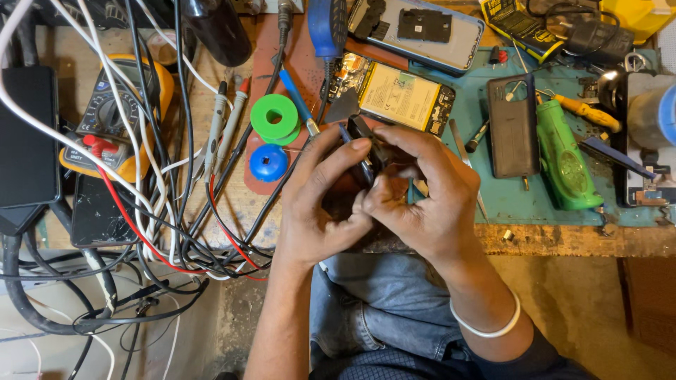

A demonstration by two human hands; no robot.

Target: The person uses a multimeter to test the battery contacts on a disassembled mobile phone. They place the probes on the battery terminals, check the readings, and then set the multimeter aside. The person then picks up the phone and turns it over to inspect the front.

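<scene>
As hands (373,190) grip — dark part (362,134).

We look down on a worn wooden table (563,239) with a chipped, scuffed front edge. On the table lies a teal work mat (535,204), stained and scratched. Below the table's edge on the right, a dusty tan floor (598,309) shows. Light is even, casting soft shadows.

Bare forearms, a white bangle (487,325) on the right wrist, blue jeans (384,309), dark checked shirt (394,366).
</scene>
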